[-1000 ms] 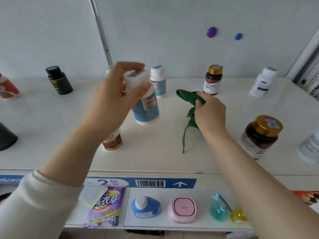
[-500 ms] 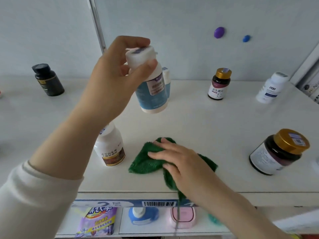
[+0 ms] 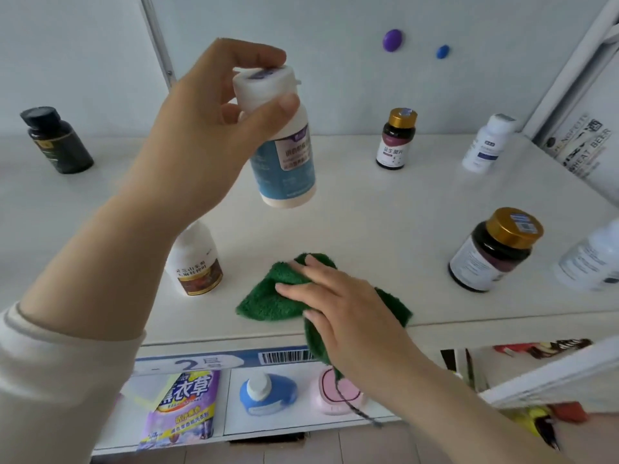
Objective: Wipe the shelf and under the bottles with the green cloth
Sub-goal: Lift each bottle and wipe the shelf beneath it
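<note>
My left hand [image 3: 204,128] grips a white bottle with a blue label [image 3: 284,159] by its cap and holds it in the air above the white shelf [image 3: 368,209]. Straight fingers of my right hand [image 3: 348,313] press the green cloth [image 3: 268,303] flat on the shelf near the front edge. Part of the cloth hangs over that edge, with a thread dangling below. A white bottle with a brown label [image 3: 196,262] stands just left of the cloth.
On the shelf stand a black bottle [image 3: 57,142] at back left, a gold-capped bottle [image 3: 397,139] and a white bottle [image 3: 485,145] at the back, a large gold-lidded jar [image 3: 495,249] and a pale bottle [image 3: 593,259] at right. Packaged goods sit on the lower shelf.
My right hand has brought the cloth from the back of the shelf to the front edge and flattened on it. My left hand has lifted the blue-label bottle higher.
</note>
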A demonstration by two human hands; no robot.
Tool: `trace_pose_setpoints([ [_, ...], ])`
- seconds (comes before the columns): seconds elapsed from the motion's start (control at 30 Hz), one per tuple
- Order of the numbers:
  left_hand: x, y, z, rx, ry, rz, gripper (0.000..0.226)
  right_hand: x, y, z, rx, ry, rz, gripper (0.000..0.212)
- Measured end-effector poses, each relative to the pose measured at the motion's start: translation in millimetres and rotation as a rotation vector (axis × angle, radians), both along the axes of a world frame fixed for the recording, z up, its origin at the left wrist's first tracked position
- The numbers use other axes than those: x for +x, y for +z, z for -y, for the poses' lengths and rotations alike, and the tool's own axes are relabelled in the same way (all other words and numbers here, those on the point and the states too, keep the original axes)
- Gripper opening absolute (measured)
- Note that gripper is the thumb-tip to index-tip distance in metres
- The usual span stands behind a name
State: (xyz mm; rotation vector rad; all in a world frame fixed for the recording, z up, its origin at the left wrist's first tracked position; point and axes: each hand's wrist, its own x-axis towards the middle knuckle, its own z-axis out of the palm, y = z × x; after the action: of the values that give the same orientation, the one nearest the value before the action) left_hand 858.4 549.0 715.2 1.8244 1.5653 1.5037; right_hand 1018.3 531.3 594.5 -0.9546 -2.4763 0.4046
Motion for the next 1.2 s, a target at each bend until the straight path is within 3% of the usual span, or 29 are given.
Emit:
trace_pose_setpoints([
  [0.1, 15, -5, 2, -0.028, -0.033, 0.001, 0.021, 19, 3, -44, -0.078, -0.198, 0.011, 0.039],
  [0.2, 26, -13, 5, -0.073, -0.06, -0.012, 0.022, 26, 5, -106, -0.041, -0.515, 0.169, 0.041],
  [0.27, 29, -19, 7, -0.091, -0.057, -0.025, 0.023, 23, 5, -122, -0.092, -0.571, 0.226, 0.045],
  [0.33, 31, -24, 10, -0.097, -0.049, -0.036, 0.024, 17, 4, -110, -0.087, -0.521, 0.198, 0.046],
  [0.47, 32, -31, 19, -0.103, -0.056, -0.03, 0.026, 18, 3, -26, -0.049, -0.207, 0.103, 0.042],
  [0.57, 31, -35, 27, -0.128, -0.047, -0.039, 0.028, 31, 9, 1, -0.096, -0.081, 0.168, 0.045],
  [0.7, 31, -51, 34, -0.205, -0.041, -0.107, 0.029, 35, 17, -35, -0.205, -0.163, 0.226, 0.044],
  [0.9, 34, -72, 36, -0.212, -0.061, -0.125, 0.034, 23, 13, -116, -0.195, -0.412, 0.262, 0.045],
  [1.2, 15, -68, 36, -0.143, -0.155, -0.322, 0.05, 20, 12, -101, -0.183, -0.14, 0.311, 0.046],
])
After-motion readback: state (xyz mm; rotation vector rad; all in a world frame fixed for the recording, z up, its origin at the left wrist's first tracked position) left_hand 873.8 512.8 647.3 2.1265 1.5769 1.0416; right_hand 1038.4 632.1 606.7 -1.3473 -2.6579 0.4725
